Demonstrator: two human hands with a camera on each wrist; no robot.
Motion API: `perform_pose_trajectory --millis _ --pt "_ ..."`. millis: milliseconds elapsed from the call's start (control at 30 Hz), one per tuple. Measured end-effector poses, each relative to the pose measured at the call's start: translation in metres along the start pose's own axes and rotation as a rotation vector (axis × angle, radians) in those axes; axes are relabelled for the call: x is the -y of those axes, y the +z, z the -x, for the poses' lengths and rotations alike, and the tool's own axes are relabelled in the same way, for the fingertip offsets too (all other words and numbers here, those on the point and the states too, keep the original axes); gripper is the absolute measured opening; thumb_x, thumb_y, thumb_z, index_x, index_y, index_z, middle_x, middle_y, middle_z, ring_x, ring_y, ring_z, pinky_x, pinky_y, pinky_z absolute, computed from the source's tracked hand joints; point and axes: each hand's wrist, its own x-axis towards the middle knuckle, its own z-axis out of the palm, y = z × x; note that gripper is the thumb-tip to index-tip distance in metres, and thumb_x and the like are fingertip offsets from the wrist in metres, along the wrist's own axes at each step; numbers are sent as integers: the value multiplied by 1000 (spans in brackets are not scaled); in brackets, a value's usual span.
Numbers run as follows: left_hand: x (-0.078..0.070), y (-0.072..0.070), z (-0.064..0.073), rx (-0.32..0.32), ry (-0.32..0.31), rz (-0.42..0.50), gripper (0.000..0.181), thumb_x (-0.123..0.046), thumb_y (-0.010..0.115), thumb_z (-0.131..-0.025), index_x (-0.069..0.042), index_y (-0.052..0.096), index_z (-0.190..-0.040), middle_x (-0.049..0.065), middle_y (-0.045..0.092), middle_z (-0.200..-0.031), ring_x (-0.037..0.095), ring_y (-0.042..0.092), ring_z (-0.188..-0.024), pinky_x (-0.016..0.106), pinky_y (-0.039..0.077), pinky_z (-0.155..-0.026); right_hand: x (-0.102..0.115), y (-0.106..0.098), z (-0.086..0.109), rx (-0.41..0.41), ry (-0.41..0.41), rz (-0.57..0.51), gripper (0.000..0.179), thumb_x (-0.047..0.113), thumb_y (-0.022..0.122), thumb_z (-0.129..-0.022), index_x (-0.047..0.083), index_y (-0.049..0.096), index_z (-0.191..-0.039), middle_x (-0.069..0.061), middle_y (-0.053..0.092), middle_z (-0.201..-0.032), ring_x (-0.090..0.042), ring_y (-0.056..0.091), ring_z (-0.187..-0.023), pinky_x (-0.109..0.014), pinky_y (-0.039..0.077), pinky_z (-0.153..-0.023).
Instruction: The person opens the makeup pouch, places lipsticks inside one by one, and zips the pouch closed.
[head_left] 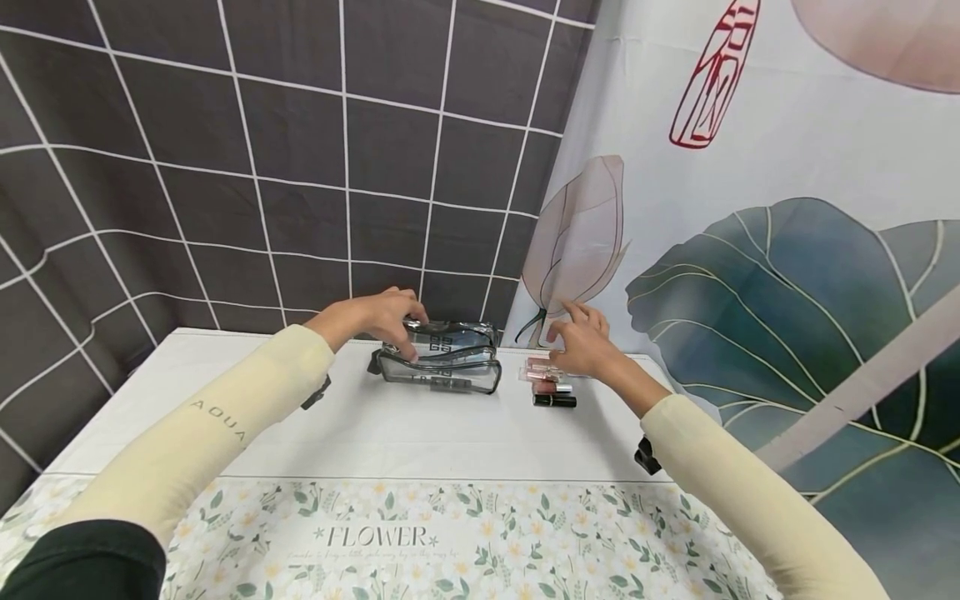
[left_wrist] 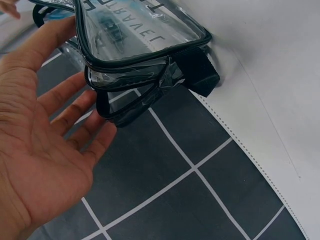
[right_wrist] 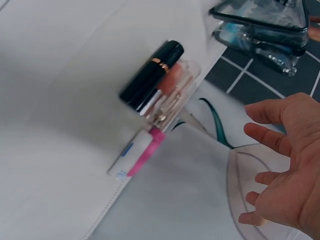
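And here's the left hand (head_left: 386,321) over the left end of the clear pouch (head_left: 465,343), fingers loosely curved, thumb on one side and fingertips on the other, a light hold on its dark-edged plastic! The pouch sits toward the far side of the white worktop (head_left: 420,442), dark gridded backdrop (head_left: 285,167) behind. Over to the right, the right hand (head_left: 583,337) hangs with fingers parted and slightly bent, nothing in them, just beyond the little cluster of cosmetics: a black tube (head_left: 555,401) nearest, pinkish tubes (head_left: 542,368) behind it, and a pink-and-white tube (right_wrist: 137,152) alongside. Floral print (head_left: 375,533) fills the near side.
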Motion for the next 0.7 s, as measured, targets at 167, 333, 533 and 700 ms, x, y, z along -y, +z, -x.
perform_pose_trajectory --millis 167,333,533,700 --pt "1 0 -1 -2 0 -1 75 -36 91 -90 -8 66 -156 17 52 -160 38 43 -147 63 44 -129 -10 3 4 13 31 12 25 16 76 -92 6 80 -115 -34 29 -181 -64 23 -164 -82 14 -132" --pt "2 1 -2 1 1 1 76 -36 91 -90 -8 66 -156 17 52 -160 38 43 -146 63 43 -129 -22 9 5 36 63 18 30 15 75 -92 4 79 -120 -36 29 -180 -63 21 -164 -81 13 -132" --pt "2 0 -1 2 -4 19 76 -37 91 -89 -9 66 -156 16 52 -161 36 43 -146 62 44 -129 -36 21 5 31 88 46 29 15 77 -92 2 80 -118 -38 32 -178 -64 24 -163 -80 15 -131" --pt "3 0 -1 -5 17 9 77 -37 93 -88 -8 67 -154 18 54 -158 35 45 -139 60 47 -126 -48 31 5 48 129 75 31 10 76 -87 0 78 -117 -40 29 -178 -66 23 -162 -81 16 -130"
